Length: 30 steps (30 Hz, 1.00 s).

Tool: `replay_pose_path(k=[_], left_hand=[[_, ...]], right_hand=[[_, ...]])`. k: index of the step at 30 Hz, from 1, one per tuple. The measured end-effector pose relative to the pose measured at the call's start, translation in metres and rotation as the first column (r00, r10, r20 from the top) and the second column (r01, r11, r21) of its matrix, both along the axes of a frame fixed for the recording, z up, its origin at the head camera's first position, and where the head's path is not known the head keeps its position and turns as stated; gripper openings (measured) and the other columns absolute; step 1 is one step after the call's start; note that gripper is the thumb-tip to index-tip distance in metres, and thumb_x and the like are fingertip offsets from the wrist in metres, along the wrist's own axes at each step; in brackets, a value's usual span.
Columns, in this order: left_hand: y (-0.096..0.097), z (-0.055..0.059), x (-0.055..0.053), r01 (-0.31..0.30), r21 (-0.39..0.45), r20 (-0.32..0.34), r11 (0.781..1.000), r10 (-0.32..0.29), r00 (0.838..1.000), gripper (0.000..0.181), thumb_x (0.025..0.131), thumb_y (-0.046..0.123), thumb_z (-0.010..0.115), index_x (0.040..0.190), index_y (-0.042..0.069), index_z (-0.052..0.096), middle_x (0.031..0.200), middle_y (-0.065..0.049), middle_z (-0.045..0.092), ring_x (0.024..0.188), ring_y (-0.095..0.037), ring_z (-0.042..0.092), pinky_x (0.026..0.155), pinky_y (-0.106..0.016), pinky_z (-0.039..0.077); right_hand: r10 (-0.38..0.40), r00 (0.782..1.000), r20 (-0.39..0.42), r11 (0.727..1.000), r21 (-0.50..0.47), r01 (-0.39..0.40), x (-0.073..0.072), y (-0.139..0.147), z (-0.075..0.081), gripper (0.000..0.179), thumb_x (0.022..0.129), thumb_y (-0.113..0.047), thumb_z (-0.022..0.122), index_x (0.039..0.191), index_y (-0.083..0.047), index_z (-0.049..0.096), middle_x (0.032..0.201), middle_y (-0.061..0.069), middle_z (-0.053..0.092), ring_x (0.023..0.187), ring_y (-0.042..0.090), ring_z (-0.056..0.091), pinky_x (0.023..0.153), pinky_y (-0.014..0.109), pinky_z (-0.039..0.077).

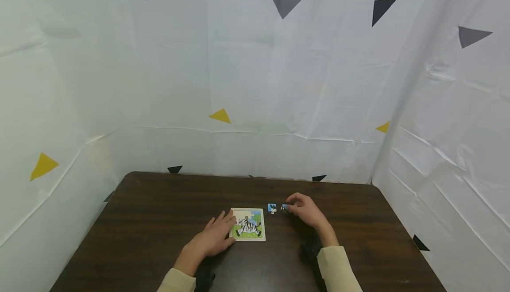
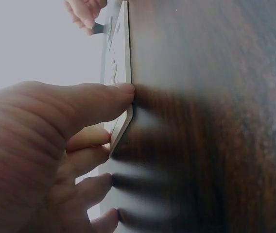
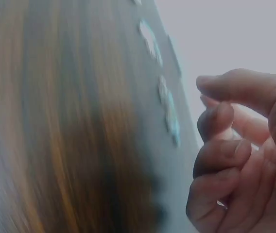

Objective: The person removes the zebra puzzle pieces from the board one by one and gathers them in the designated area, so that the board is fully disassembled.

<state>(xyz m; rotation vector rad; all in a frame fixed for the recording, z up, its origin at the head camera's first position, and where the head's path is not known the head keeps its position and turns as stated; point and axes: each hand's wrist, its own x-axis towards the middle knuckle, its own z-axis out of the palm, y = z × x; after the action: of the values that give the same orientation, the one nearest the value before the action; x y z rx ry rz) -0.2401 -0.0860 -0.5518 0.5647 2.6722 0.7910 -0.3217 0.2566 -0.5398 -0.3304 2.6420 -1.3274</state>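
Note:
A square zebra puzzle board [image 1: 249,238] lies on the table, with a plain cream area at its upper left. My left hand [image 1: 217,234] rests against its left side, fingers spread and fairly straight. In the left wrist view, the thumb [image 2: 121,94] touches the board's near edge, while two fingers touch the adjoining side. Right of the board lie two puzzle pieces, one [image 1: 272,208] apart from the hands and another [image 1: 284,208] beside my right fingertips. My right hand [image 1: 304,210] hovers there, loosely curled, and the right wrist view shows nothing between thumb and fingers.
The dark wood-grain table [image 1: 159,221] carries the board and pieces. A white curtain [image 1: 255,84] with grey, black and yellow triangles hangs behind it and along both sides. Dark bands [image 1: 310,252] sit at the wrists.

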Motion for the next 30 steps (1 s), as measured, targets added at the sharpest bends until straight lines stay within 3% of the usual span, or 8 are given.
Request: replay_pose_path(k=[3,6,10,17,25,30], left_hand=[[-0.003,-0.003,-0.003,0.004,-0.002,-0.002,1.000,-0.004,1.000,0.072,0.105,0.029,0.073,0.165,0.003,0.042,0.179,-0.019,0.023,0.166,-0.044,0.020,0.131,-0.071,0.017],[-0.005,-0.004,-0.004,0.004,-0.008,0.004,1.000,-0.004,1.000,0.072,0.105,0.031,0.072,0.165,0.004,0.042,0.179,-0.018,0.022,0.166,-0.043,0.019,0.132,-0.071,0.016],[-0.005,0.001,-0.002,0.006,0.001,0.009,1.000,-0.006,1.000,0.071,0.104,0.028,0.074,0.163,0.003,0.045,0.178,-0.018,0.025,0.166,-0.044,0.021,0.131,-0.072,0.017],[-0.006,-0.007,-0.004,0.023,0.009,-0.022,1.000,-0.023,1.000,0.072,0.104,0.036,0.073,0.164,0.007,0.046,0.178,-0.017,0.026,0.165,-0.045,0.022,0.129,-0.073,0.019],[-0.003,0.007,0.002,0.007,-0.005,-0.011,1.000,-0.007,1.000,0.069,0.103,0.030,0.076,0.161,0.004,0.049,0.177,-0.017,0.030,0.165,-0.042,0.025,0.131,-0.069,0.020],[-0.004,0.000,0.001,0.013,-0.003,-0.040,1.000,-0.014,0.999,0.070,0.103,0.033,0.074,0.162,0.005,0.048,0.177,-0.018,0.030,0.164,-0.044,0.026,0.129,-0.072,0.022]], right_hand=[[0.127,0.992,-0.015,0.992,0.029,-0.127,0.003,-0.018,0.004,0.021,0.104,-0.012,0.070,0.121,-0.001,0.071,0.075,0.001,0.058,0.066,0.012,0.049,0.060,0.026,0.041],[0.248,0.969,-0.013,0.967,0.068,-0.246,0.007,-0.040,0.006,0.021,0.104,-0.015,0.071,0.121,-0.004,0.074,0.079,0.002,0.061,0.067,0.012,0.050,0.060,0.026,0.043],[0.334,0.942,-0.003,0.936,0.121,-0.331,0.011,-0.064,0.004,0.022,0.103,-0.016,0.072,0.123,-0.007,0.075,0.080,0.002,0.061,0.066,0.011,0.050,0.058,0.026,0.043],[0.358,0.933,0.031,0.914,0.192,-0.357,0.010,-0.080,-0.003,0.021,0.103,-0.015,0.073,0.123,-0.011,0.076,0.080,0.000,0.063,0.065,0.012,0.050,0.059,0.028,0.044],[0.394,0.915,0.089,0.884,0.237,-0.404,0.004,-0.091,0.009,0.014,0.102,-0.011,0.073,0.116,-0.007,0.073,0.083,0.001,0.067,0.069,0.013,0.056,0.065,0.029,0.048],[0.398,0.908,0.134,0.874,0.246,-0.419,0.001,-0.095,0.011,0.012,0.103,-0.011,0.072,0.115,-0.007,0.071,0.084,0.001,0.068,0.072,0.013,0.056,0.068,0.031,0.048]])
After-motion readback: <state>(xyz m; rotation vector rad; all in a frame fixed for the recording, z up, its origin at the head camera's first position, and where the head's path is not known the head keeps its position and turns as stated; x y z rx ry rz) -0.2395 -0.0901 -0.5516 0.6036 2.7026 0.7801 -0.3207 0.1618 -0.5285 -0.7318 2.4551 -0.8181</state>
